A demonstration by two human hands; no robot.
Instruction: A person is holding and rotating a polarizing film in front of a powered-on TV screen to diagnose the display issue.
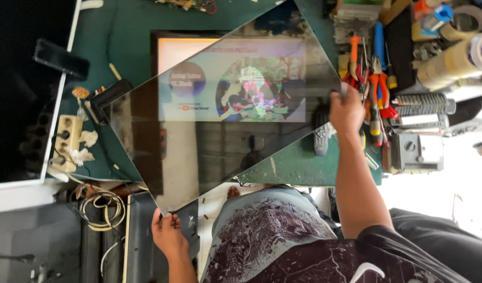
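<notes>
The left hand's fingers (174,220) curl over the near corner of a large tinted sheet (209,136), thin and see-through, pinching its edge. The left hand (167,233) sits low in the scene, its forearm running down out of view beside the person's patterned shirt (272,236). The right hand (346,110) is closed on the sheet's right corner, fingers wrapped over the edge and mostly hidden behind it, and its arm stretches straight from the near right up to that corner.

The sheet hangs tilted between the two hands above the green tabletop (298,165), its far corner reaching toward the top of the scene and its left corner over a dark rectangular object (111,95). Through it shows a lit screen (235,78) lying flat, with a pale picture holding a dark round badge on the left and a colourful round image in the middle.

Just beside the right hand lies a grey remote control (321,137). Right of it are screwdrivers and pliers (377,89) with red, orange and blue handles. At the far right stand rolls of tape (450,60). At the left edge sit a cream power strip (67,139), a black phone (61,58) and a white-framed dark panel (21,94); coiled cable (102,209) lies below.
</notes>
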